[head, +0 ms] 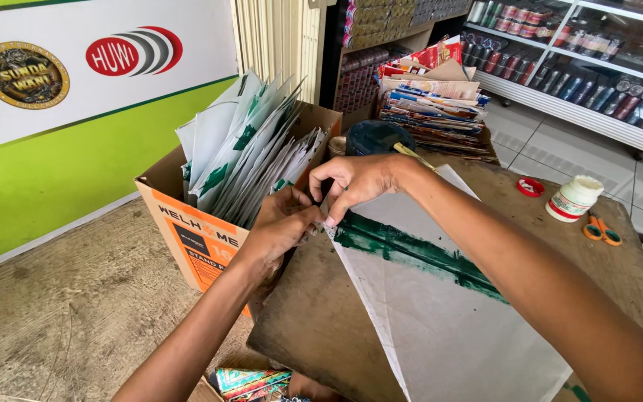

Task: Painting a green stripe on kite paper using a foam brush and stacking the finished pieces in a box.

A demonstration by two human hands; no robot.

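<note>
Item: white paper sheet (440, 313) with a broad green painted stripe (411, 249), lying flat on the worn brown board (314, 327) in front of me and reaching from my hands toward the near right. A thin stick (414, 156) shows at its far corner, just past my right wrist.

Hands: my left hand (280, 227) and my right hand (355, 182) meet at the sheet's far left corner. Both are closed in a narrow pinch on the paper's edge, fingertips touching it, with the right thumb and forefinger pressing where the stripe begins.

Handling, as I judge it: very light, thin and floppy, easily creased or torn. I cannot tell whether the paint is dry, so it may smear. Best taken at an edge or corner, clear of the stripe, with a gentle pinch, and supported underneath if lifted.

Nearby:
- Cardboard box (195, 231), left of the board, packed with upright white and green sheets (240, 149).
- Stack of coloured printed paper (433, 100), far centre.
- Dark round container (375, 138), just beyond my right hand.
- White glue bottle (574, 197) with its red cap (530, 187) beside it, far right on the board.
- Orange-handled scissors (601, 229), right of the bottle.
- Shelves of packaged goods (582, 67), far right.
</note>
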